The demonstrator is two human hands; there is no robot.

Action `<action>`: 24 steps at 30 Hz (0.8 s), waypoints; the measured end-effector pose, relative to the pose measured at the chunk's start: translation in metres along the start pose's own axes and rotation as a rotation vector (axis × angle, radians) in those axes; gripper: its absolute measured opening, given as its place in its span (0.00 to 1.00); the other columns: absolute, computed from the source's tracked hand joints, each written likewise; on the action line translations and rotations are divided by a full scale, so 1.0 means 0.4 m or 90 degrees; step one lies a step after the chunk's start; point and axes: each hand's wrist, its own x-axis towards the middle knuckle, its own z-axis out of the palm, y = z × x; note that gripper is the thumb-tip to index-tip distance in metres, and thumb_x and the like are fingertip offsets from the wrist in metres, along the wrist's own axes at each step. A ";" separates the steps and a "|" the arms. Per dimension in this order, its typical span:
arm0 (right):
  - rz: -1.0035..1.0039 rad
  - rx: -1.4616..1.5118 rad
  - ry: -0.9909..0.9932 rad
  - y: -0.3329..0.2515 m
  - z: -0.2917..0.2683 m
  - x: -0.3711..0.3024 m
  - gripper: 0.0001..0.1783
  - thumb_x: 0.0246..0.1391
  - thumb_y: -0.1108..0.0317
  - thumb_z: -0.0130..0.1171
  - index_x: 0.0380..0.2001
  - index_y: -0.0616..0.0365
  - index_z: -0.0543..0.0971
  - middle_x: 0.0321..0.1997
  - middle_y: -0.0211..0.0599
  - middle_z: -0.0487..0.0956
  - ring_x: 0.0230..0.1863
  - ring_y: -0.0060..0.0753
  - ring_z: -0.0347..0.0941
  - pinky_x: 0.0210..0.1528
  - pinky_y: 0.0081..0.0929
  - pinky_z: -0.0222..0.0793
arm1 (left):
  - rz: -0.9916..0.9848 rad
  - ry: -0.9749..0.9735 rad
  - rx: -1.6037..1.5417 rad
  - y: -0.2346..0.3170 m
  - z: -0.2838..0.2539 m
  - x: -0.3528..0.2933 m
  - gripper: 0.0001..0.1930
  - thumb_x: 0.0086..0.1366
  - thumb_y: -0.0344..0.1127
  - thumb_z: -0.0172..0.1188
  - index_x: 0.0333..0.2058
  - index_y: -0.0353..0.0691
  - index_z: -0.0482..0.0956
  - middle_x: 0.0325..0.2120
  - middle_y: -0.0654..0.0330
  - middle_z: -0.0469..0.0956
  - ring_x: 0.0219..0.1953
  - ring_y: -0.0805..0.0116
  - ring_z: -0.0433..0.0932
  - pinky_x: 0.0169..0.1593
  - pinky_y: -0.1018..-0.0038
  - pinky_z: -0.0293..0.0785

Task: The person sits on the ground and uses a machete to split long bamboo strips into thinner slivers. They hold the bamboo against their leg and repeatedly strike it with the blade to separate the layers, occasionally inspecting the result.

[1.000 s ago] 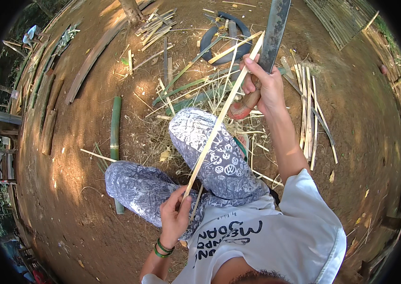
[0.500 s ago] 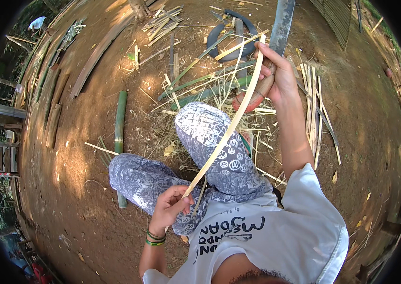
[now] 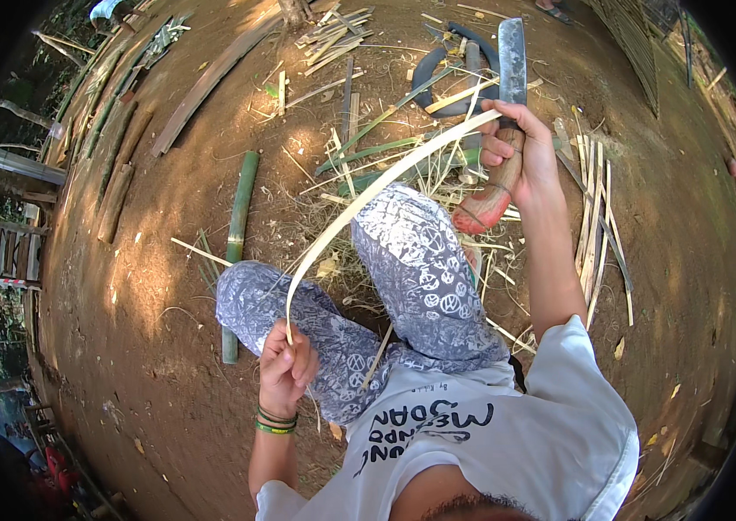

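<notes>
A long pale bamboo strip (image 3: 359,201) arches between my two hands, over my knees. My left hand (image 3: 288,366) pinches its lower end beside my left thigh. In my right hand (image 3: 524,154) is a machete (image 3: 513,65), its wooden handle with a red-painted butt in my palm and its broad blade pointing away from me. The same hand pinches the strip's upper end between thumb and forefinger, next to the base of the blade.
A green bamboo pole (image 3: 242,208) lies left of my knees. Shavings and green strips litter the ground ahead, near a black ring-shaped object (image 3: 427,78). Split strips (image 3: 594,217) lie at the right, a slat pile (image 3: 337,39) farther off. A person's foot (image 3: 556,12) shows at the top.
My left hand has moved left and the strip, nearly straight before, now bows in a curve. The machete has turned more upright and its whole blade has come into view.
</notes>
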 end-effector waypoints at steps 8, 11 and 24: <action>-0.021 0.002 -0.013 0.017 -0.017 0.019 0.11 0.60 0.62 0.60 0.40 0.53 0.72 0.29 0.42 0.82 0.14 0.17 0.62 0.19 0.21 0.61 | 0.072 0.122 0.206 0.034 0.042 0.015 0.27 0.73 0.33 0.52 0.68 0.43 0.58 0.15 0.69 0.61 0.14 0.81 0.59 0.18 0.82 0.58; -0.041 0.000 -0.001 0.016 -0.015 0.009 0.10 0.60 0.62 0.59 0.40 0.53 0.72 0.29 0.43 0.82 0.14 0.17 0.61 0.19 0.21 0.60 | 0.072 0.106 0.237 0.035 0.043 0.018 0.25 0.73 0.35 0.53 0.65 0.41 0.61 0.16 0.68 0.62 0.16 0.80 0.59 0.19 0.81 0.58; -0.105 -0.048 0.009 0.005 -0.055 0.012 0.13 0.60 0.61 0.61 0.36 0.61 0.77 0.25 0.35 0.78 0.15 0.17 0.62 0.19 0.20 0.59 | 0.041 0.118 0.568 0.088 0.183 0.105 0.18 0.67 0.25 0.59 0.55 0.35 0.76 0.33 0.63 0.77 0.27 0.81 0.74 0.28 0.84 0.71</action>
